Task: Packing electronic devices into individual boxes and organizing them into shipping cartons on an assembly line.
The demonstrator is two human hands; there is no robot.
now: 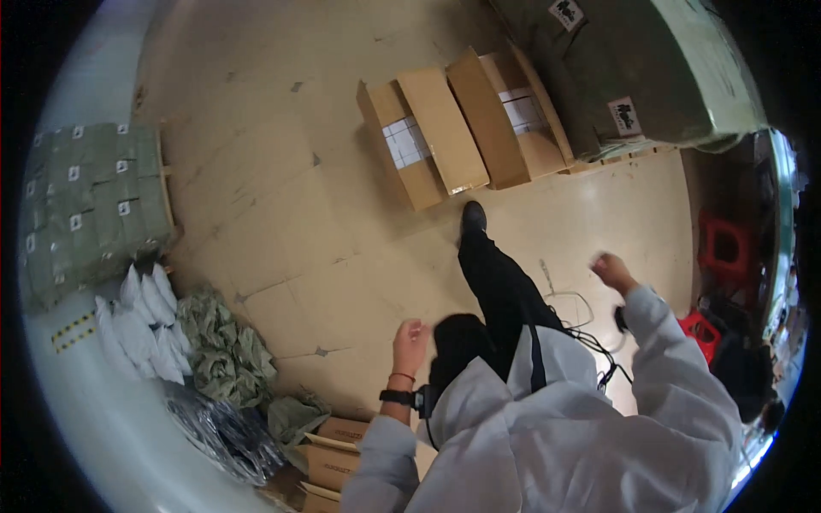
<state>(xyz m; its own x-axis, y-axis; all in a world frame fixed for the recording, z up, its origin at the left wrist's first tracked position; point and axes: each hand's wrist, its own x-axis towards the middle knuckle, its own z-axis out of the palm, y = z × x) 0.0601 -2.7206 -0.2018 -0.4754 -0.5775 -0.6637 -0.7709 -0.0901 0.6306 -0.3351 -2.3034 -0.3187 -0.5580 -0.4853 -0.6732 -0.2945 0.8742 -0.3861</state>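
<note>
My left hand hangs beside my left thigh, its fingers curled in and nothing seen in them. A dark band with a small black device sits on that wrist. My right hand is held out to the right over the floor, loosely closed, slightly blurred and holding nothing that I can see. Ahead of my outstretched foot stand two open cardboard boxes side by side, a left box and a right box. White packs show inside the left one, and similar white packs inside the right one. Neither hand touches them.
A large green-wrapped stack stands beyond the boxes. Another wrapped stack is at far left, near white bags and crumpled green sheeting. Black cables trail by my right leg. Red stools stand at right; cartons lie lower left.
</note>
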